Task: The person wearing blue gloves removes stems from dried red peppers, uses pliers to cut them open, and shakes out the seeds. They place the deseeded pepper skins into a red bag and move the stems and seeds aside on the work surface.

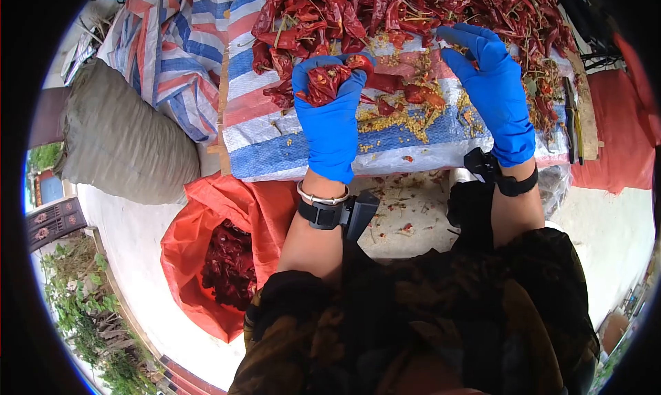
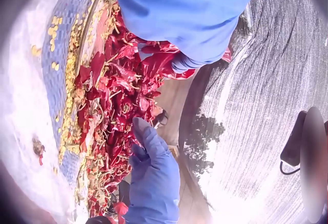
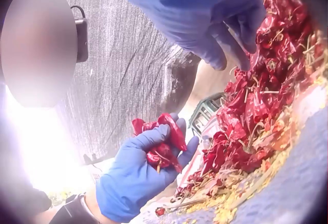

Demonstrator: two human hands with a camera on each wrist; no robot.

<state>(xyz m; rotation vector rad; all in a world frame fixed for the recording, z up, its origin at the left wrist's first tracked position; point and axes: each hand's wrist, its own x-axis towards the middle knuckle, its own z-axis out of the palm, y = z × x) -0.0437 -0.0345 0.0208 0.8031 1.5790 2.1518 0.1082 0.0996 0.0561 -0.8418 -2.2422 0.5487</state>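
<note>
In the head view, my left hand (image 1: 329,119), in a blue glove, curls round several dried red chilies (image 1: 323,85) held in its palm. The right wrist view shows the same left hand (image 3: 134,175) with the chilies (image 3: 163,155) between its thumb and fingers. To the right, my gloved right hand (image 1: 494,92) is over the striped sheet (image 1: 261,140) with its fingers extended and loosely bent, holding nothing visible. Beyond both hands lies a heap of red chilies (image 1: 413,9), with yellow seeds (image 1: 413,123) scattered on the sheet in front of it.
An open red sack (image 1: 189,257) with dark red chilies inside stands on the ground at lower left. A full grey-green sack (image 1: 131,140) leans left of the table. Another red sack (image 1: 616,133) is at the right. Fragments litter the ground (image 1: 399,216) below the table.
</note>
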